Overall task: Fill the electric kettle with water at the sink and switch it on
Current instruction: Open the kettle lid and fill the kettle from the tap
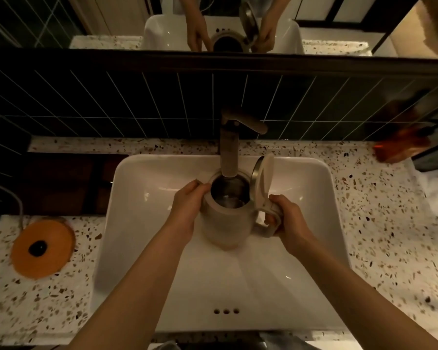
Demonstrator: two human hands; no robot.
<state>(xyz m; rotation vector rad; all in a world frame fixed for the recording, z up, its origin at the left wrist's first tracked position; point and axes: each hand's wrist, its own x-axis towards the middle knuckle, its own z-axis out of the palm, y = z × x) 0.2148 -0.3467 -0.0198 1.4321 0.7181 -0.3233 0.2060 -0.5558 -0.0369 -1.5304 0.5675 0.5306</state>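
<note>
A pale electric kettle (221, 223) is held over the white sink (321, 198), its lid (264, 176) flipped open to the right. The mouth sits right under the spout of the brown faucet (229, 147). My left hand (187, 205) wraps the kettle's left side near the rim. My right hand (287, 221) grips the handle on the right. A little water seems to lie at the bottom of the steel interior; whether water is running I cannot tell.
The kettle's round orange base (43, 248) with its cord lies on the speckled counter (379, 223) left of the sink. An amber bottle (402, 145) stands at the back right. Dark tiles and a mirror rise behind the faucet.
</note>
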